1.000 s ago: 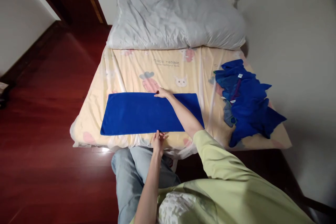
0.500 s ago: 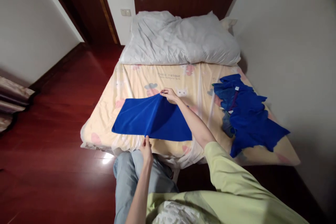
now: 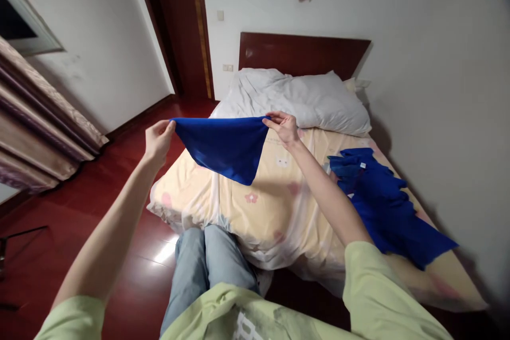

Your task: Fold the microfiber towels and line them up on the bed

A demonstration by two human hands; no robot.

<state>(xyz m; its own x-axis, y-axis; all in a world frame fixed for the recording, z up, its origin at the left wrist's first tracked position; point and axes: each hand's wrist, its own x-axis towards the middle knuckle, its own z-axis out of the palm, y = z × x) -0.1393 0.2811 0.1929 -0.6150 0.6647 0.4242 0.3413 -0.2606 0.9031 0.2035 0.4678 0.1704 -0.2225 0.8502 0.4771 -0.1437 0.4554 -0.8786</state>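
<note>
A plain blue cloth (image 3: pixel 223 146) hangs in the air over the near left part of the bed, stretched along its top edge between my two hands. My left hand (image 3: pixel 158 141) pinches its left top corner, out past the bed's left side. At the right top corner, my right hand (image 3: pixel 283 126) grips the fabric between thumb and fingers. The lower part of the cloth droops to a point above the bedsheet (image 3: pixel 314 202). Further right on the bed lies a crumpled pile of blue clothing (image 3: pixel 382 196) with a small white tag.
White bedding (image 3: pixel 295 96) is heaped against the dark wooden headboard (image 3: pixel 303 53). The bed meets the wall on the right. Red floor (image 3: pixel 131 255) and a striped curtain (image 3: pixel 43 133) are on the left. A thin black stand (image 3: pixel 24 232) stands at the lower left.
The blue cloth has been lifted off the bed and now hangs. My hands have moved apart, the left one up and outward. The view has tilted upward.
</note>
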